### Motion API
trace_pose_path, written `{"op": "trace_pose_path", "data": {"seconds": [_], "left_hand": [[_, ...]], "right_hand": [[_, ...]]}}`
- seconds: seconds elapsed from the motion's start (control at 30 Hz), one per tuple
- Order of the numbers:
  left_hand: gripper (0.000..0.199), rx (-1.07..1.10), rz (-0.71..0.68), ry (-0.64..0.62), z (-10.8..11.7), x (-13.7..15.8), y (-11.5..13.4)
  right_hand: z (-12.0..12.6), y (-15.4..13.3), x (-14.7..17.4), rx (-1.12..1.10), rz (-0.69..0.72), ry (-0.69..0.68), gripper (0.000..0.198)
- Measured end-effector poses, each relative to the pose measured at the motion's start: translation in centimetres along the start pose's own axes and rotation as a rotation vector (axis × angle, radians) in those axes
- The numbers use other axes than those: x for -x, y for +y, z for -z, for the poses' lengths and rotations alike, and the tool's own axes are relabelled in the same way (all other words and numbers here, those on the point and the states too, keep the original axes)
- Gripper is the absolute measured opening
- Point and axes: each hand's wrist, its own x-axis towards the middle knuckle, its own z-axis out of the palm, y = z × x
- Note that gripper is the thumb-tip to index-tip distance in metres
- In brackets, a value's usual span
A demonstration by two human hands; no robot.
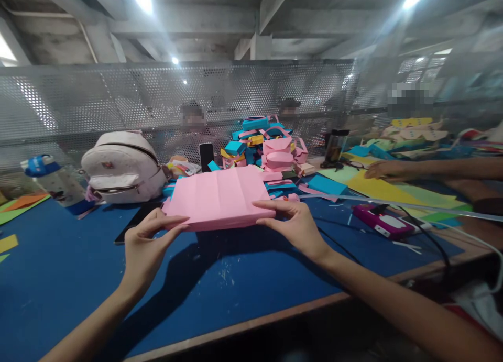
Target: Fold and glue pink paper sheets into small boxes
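A pink folded sheet (220, 197), creased in several upright bands, is held up above the blue tabletop. My left hand (147, 241) pinches its near left corner between thumb and fingers. At the near right corner, my right hand (296, 226) grips it the same way. The sheet looks layered along its near edge; whether it is paper or foam I cannot tell. Behind it rises a heap of small pink, blue and yellow folded bags (277, 152), partly hidden by the sheet.
A white backpack (121, 168) and a bottle (58, 184) stand at the left. A dark tablet or phone (137, 223) lies near my left hand. At right are a purple power bank (381, 221) with cables, yellow sheets (369, 186) and a co-worker's hand (383, 169).
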Motion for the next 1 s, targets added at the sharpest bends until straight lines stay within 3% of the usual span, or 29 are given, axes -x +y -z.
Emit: {"op": "trace_pose_path", "data": {"seconds": [0.17, 0.27, 0.37, 0.43, 0.57, 0.67, 0.73, 0.83, 1.0], "left_hand": [[0.011, 0.009, -0.115, 0.029, 0.2, -0.6, -0.5], [0.011, -0.033, -0.204, 0.057, 0.4, -0.8, -0.4], [0.006, -0.024, -0.29, -0.014, 0.4, -0.5, 0.8], [0.006, 0.01, -0.326, -0.103, 0.1, -0.1, 2.0], [0.01, 0.0, -0.411, -0.235, -1.1, 0.6, 4.0], [0.009, 0.022, -0.378, -0.271, -1.6, 0.7, 4.9], [0.01, 0.078, -0.268, -0.254, -1.5, 0.6, 5.0], [0.01, 0.158, -0.11, -0.189, -0.7, 0.2, 4.7], [0.006, 0.217, -0.03, -0.061, 0.8, -0.8, 3.6]], "right_hand": [[0.3, 0.1, 0.0, 0.154, 0.09, -0.009, 0.028], [0.9, -0.1, -0.4, 0.424, 0.245, -0.009, 0.023], [0.9, -0.9, -0.7, 0.691, 0.405, 0.033, 0.019], [0.2, -1.8, -0.9, 0.715, 0.469, -0.032, 0.017], [-2.2, -3.5, -0.6, 0.555, 0.545, -0.276, 0.012], [-3.1, -3.8, -0.2, 0.429, 0.516, -0.364, 0.012], [-3.0, -3.7, 0.0, 0.368, 0.421, -0.375, 0.013], [-1.9, -3.3, 0.2, 0.334, 0.257, -0.358, 0.012], [0.0, -3.0, 0.4, 0.408, 0.149, -0.323, 0.012]]}}
